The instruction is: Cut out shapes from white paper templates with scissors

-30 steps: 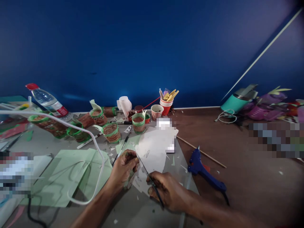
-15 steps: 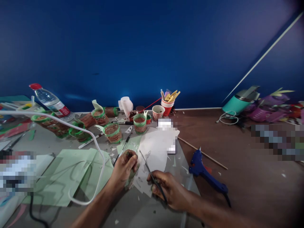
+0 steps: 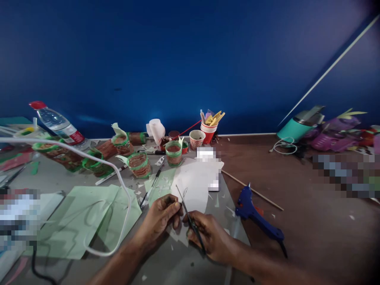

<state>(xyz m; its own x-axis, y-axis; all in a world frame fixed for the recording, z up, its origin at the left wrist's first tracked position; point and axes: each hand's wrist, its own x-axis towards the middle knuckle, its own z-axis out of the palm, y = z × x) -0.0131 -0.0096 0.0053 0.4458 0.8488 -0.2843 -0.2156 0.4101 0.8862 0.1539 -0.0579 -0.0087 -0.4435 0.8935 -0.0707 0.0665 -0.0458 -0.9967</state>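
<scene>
My left hand (image 3: 164,215) is closed in a pinch above the white paper, thumb against the fingers. A tiny dark bit shows at its fingertips, too small to name. Beside it, my right hand (image 3: 208,233) is closed around a slim dark pointed tool (image 3: 190,218), its tip pointing up and away from me. The tool passes right by my left fingertips; whether they touch is unclear. Under both hands lies white paper (image 3: 190,190) with small drawn shapes and cut scraps. A black pen (image 3: 154,183) rests on green paper just beyond my left hand.
Brown and green clay-covered cups (image 3: 139,164) stand at the back left. A blue glue gun (image 3: 258,215) and a wooden stick (image 3: 252,190) lie at right. A white cable (image 3: 126,186) loops over green sheets (image 3: 80,213). Farther off are a bottle (image 3: 59,122) and a red cup of tools (image 3: 209,132).
My left hand has moved right and slightly nearer to me, up to the tool. My right hand has shifted only a little. The whole view has tilted slightly.
</scene>
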